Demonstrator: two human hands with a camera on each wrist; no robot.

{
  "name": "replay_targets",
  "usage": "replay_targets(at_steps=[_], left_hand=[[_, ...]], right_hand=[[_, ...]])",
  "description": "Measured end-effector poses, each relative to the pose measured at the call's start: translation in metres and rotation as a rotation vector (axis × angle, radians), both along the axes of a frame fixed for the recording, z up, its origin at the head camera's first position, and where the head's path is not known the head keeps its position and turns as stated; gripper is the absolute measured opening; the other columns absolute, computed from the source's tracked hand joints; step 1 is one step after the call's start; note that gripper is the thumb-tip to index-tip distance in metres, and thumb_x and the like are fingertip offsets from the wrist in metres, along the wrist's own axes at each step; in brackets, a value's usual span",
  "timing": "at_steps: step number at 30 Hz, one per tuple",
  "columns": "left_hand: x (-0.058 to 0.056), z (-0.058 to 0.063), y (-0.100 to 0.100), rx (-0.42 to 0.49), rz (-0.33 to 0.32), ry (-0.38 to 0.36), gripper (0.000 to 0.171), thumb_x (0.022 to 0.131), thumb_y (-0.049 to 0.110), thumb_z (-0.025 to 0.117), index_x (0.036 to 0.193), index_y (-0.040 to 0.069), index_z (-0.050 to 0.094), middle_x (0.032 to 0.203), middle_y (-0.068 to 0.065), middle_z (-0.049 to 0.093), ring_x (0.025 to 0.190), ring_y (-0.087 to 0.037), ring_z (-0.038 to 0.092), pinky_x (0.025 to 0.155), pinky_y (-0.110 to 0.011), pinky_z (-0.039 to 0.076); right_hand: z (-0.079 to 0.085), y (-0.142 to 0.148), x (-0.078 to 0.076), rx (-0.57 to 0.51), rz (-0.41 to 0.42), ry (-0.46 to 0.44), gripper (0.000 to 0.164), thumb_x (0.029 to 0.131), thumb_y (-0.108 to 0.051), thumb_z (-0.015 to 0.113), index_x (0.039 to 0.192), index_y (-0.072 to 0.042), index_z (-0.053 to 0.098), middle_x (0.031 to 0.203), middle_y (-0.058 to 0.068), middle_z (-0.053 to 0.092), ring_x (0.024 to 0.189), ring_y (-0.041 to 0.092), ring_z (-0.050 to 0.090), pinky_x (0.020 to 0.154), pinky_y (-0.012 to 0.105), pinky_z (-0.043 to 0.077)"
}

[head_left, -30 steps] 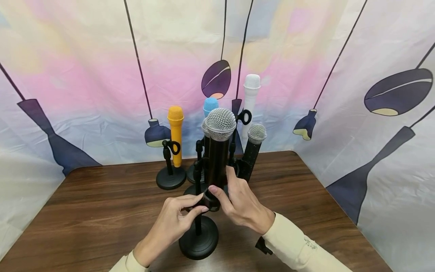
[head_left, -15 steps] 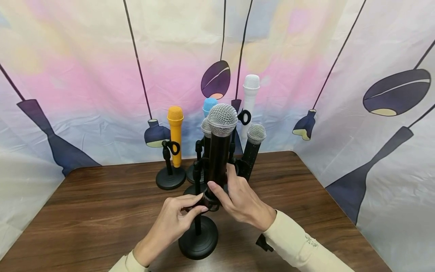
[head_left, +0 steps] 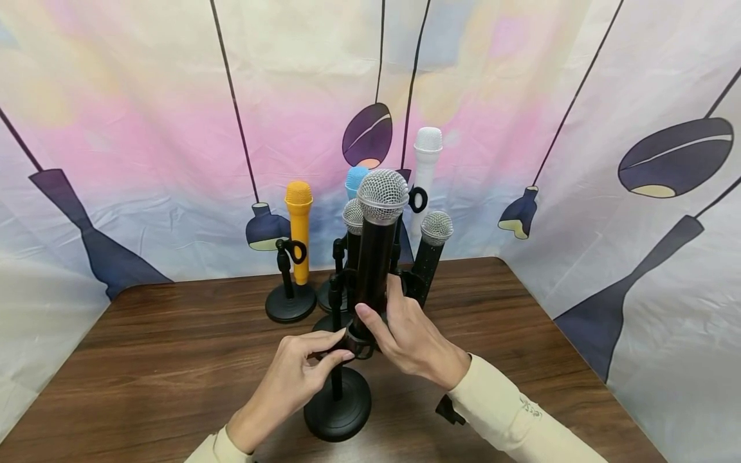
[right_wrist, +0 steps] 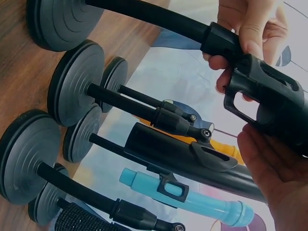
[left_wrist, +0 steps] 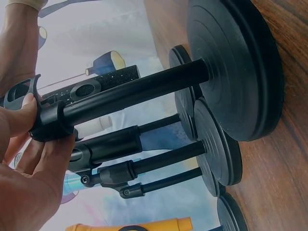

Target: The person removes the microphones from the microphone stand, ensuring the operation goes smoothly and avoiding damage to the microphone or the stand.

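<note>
**Two-handed control of a handheld microphone at its stand clip**

The silver-headed black microphone (head_left: 375, 251) is leaning slightly right above the front desk stand (head_left: 338, 411), its lower end meeting that stand's clip (right_wrist: 248, 74); how deeply it is sitting there cannot be told. The right hand (head_left: 415, 337) is gripping the microphone's lower body; the left hand (head_left: 301, 370) is pinching the collar (right_wrist: 219, 41) atop the stand. For clean handling, the right hand should be keeping the body in line with the clip's opening, guiding it straight rather than levering it; the left should be bracing the collar, since a tall load on a slim pole is probably inviting tipping. Behind the front desk stand, a second black microphone (head_left: 352, 222) and a light-blue microphone (head_left: 356, 178) are standing; behind and left, a yellow microphone (head_left: 300, 235); behind and right, a speckled black microphone (head_left: 430, 263) is tilting, and a white microphone (head_left: 427, 170) is rising beyond it.
</note>
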State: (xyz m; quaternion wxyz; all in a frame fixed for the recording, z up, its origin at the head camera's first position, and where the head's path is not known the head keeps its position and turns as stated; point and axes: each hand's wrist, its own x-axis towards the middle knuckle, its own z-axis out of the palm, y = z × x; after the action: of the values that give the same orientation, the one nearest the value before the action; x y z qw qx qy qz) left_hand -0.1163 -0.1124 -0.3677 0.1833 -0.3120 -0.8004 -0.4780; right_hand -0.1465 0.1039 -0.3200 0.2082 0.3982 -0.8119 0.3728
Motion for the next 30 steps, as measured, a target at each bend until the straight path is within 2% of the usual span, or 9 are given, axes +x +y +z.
replay_targets(at_steps=[2, 5, 8, 10, 13, 19, 23, 29, 30], left_hand=[[0.0, 0.0, 0.0, 0.0, 0.001, 0.002, 0.035, 0.089, 0.011, 0.078, 0.123, 0.003, 0.073, 0.105, -0.001, 0.076, 0.08, -0.006, 0.071, 0.055, -0.028, 0.056], [0.0, 0.0, 0.0, 0.003, -0.002, 0.0, 0.035, 0.09, 0.011, 0.078, 0.123, 0.003, 0.073, 0.106, -0.002, 0.076, 0.081, -0.006, 0.071, 0.056, -0.027, 0.056], [-0.001, 0.0, 0.0, 0.002, -0.002, 0.01, 0.034, 0.089, 0.011, 0.078, 0.123, 0.003, 0.073, 0.109, -0.003, 0.076, 0.081, -0.006, 0.071, 0.056, -0.024, 0.055], [-0.001, 0.0, 0.0, 0.0, 0.001, 0.025, 0.035, 0.089, 0.009, 0.078, 0.122, 0.003, 0.073, 0.109, -0.004, 0.076, 0.081, -0.005, 0.07, 0.056, -0.022, 0.054], [-0.001, 0.0, 0.0, -0.002, 0.011, 0.042, 0.035, 0.088, 0.008, 0.079, 0.122, 0.003, 0.073, 0.108, -0.004, 0.076, 0.081, -0.005, 0.07, 0.056, -0.02, 0.054], [0.0, 0.0, 0.0, -0.002, 0.005, 0.028, 0.034, 0.089, 0.009, 0.078, 0.122, 0.002, 0.073, 0.107, -0.003, 0.076, 0.08, -0.004, 0.07, 0.057, -0.022, 0.054], [0.0, 0.0, 0.0, -0.002, 0.006, 0.025, 0.034, 0.089, 0.01, 0.078, 0.122, 0.002, 0.073, 0.106, -0.002, 0.076, 0.077, -0.004, 0.069, 0.055, -0.022, 0.053], [0.0, 0.0, 0.0, 0.001, 0.004, 0.012, 0.034, 0.089, 0.011, 0.078, 0.122, 0.003, 0.073, 0.105, -0.001, 0.076, 0.079, -0.004, 0.07, 0.056, -0.023, 0.054], [0.001, 0.0, 0.0, 0.001, 0.005, 0.011, 0.034, 0.089, 0.011, 0.078, 0.122, 0.003, 0.073, 0.105, -0.001, 0.076, 0.079, -0.004, 0.07, 0.056, -0.024, 0.054]], right_hand=[[0.001, 0.0, 0.001, -0.006, 0.007, -0.03, 0.059, 0.109, -0.024, 0.048, 0.156, -0.01, 0.015, 0.095, 0.001, 0.067, 0.071, 0.004, 0.064, 0.065, 0.025, 0.053], [0.004, 0.002, 0.003, -0.02, 0.037, -0.095, 0.066, 0.107, -0.025, 0.054, 0.158, -0.013, 0.013, 0.111, 0.006, 0.069, 0.088, 0.007, 0.069, 0.076, 0.029, 0.057], [0.006, 0.004, 0.004, -0.04, 0.075, -0.167, 0.079, 0.102, -0.026, 0.064, 0.16, -0.02, 0.009, 0.125, 0.009, 0.066, 0.104, 0.01, 0.068, 0.086, 0.034, 0.056], [0.007, 0.004, 0.005, -0.042, 0.082, -0.197, 0.087, 0.101, -0.027, 0.066, 0.161, -0.024, 0.004, 0.129, 0.01, 0.065, 0.108, 0.01, 0.067, 0.089, 0.035, 0.056], [0.008, 0.003, 0.005, -0.032, 0.064, -0.21, 0.089, 0.102, -0.029, 0.065, 0.161, -0.028, -0.001, 0.126, 0.006, 0.067, 0.102, 0.006, 0.068, 0.085, 0.033, 0.057], [0.009, 0.001, 0.006, -0.025, 0.029, -0.185, 0.088, 0.103, -0.029, 0.063, 0.162, -0.028, -0.002, 0.116, 0.002, 0.069, 0.087, 0.003, 0.069, 0.074, 0.028, 0.056], [0.011, 0.001, 0.005, -0.032, 0.028, -0.203, 0.088, 0.103, -0.03, 0.062, 0.162, -0.029, -0.004, 0.112, 0.0, 0.07, 0.082, 0.003, 0.068, 0.072, 0.029, 0.055], [0.015, 0.001, 0.003, -0.06, 0.046, -0.261, 0.079, 0.104, -0.031, 0.06, 0.161, -0.026, 0.005, 0.12, 0.005, 0.069, 0.096, 0.004, 0.069, 0.082, 0.032, 0.057], [0.015, 0.001, 0.003, -0.059, 0.045, -0.264, 0.078, 0.104, -0.032, 0.061, 0.16, -0.025, 0.007, 0.118, 0.004, 0.07, 0.095, 0.004, 0.069, 0.081, 0.032, 0.057]])
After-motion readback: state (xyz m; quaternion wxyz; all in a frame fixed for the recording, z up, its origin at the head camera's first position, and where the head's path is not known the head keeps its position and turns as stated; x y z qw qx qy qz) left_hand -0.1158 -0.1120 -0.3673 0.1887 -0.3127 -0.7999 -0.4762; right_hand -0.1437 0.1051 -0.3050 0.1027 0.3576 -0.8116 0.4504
